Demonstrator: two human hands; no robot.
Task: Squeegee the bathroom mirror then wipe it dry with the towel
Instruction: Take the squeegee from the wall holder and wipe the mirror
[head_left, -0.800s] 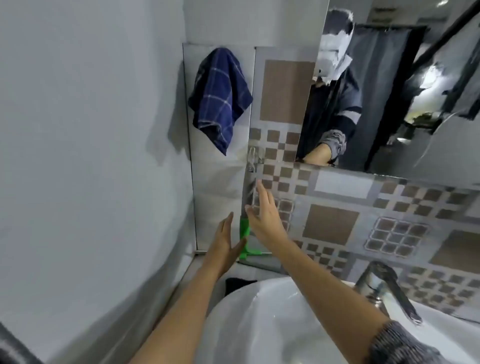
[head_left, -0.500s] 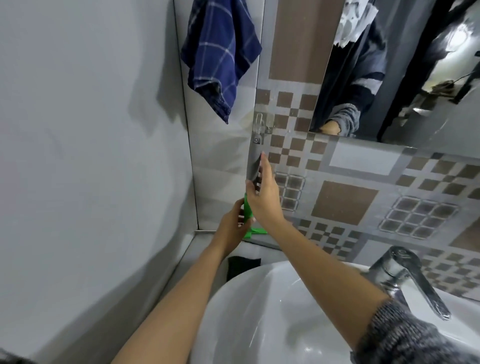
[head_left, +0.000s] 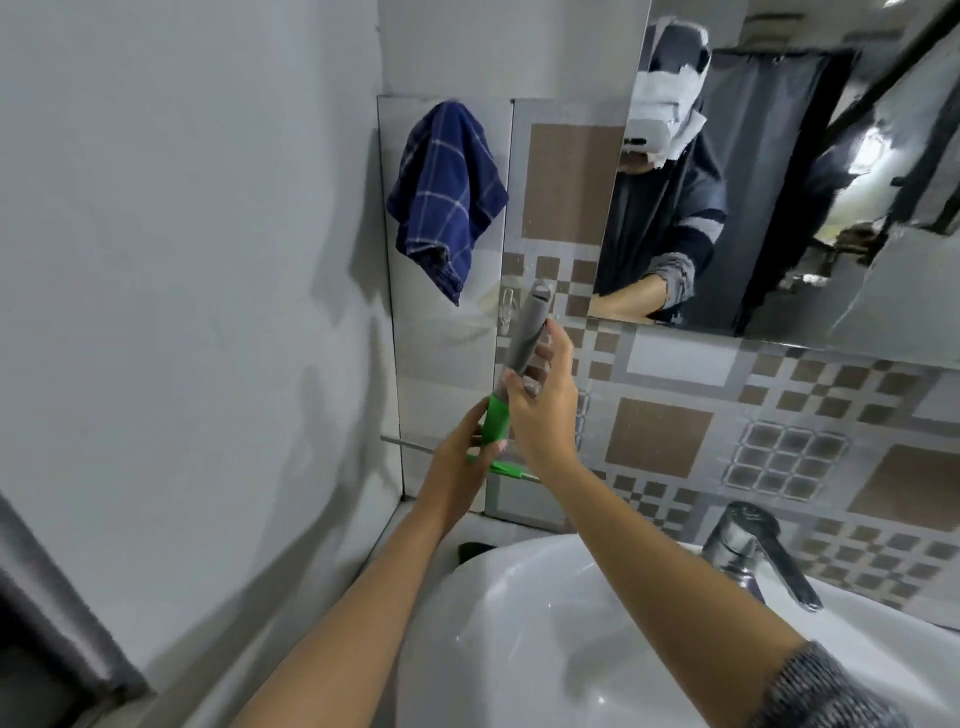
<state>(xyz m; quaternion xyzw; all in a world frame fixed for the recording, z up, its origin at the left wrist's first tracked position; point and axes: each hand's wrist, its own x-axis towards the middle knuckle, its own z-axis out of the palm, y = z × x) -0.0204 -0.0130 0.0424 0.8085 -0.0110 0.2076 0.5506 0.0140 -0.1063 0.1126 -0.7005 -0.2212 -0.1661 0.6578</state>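
A squeegee with a grey handle and a green neck stands nearly upright in front of the tiled wall, blade end down. My right hand grips the grey handle at its middle. My left hand holds the green neck just above the blade, whose thin bar sticks out left and right. The mirror fills the upper right above the tiles. A dark blue checked towel hangs on the wall left of the mirror.
A white basin lies below my arms, with a chrome tap at its back right. A small clear wall hook sits behind the squeegee's handle. A plain grey wall closes the left side. A dark object lies on the ledge behind the basin.
Both hands closed on the squeegee and lifted it off the wall hook, away from the tiles. The view tilted down and then back up.
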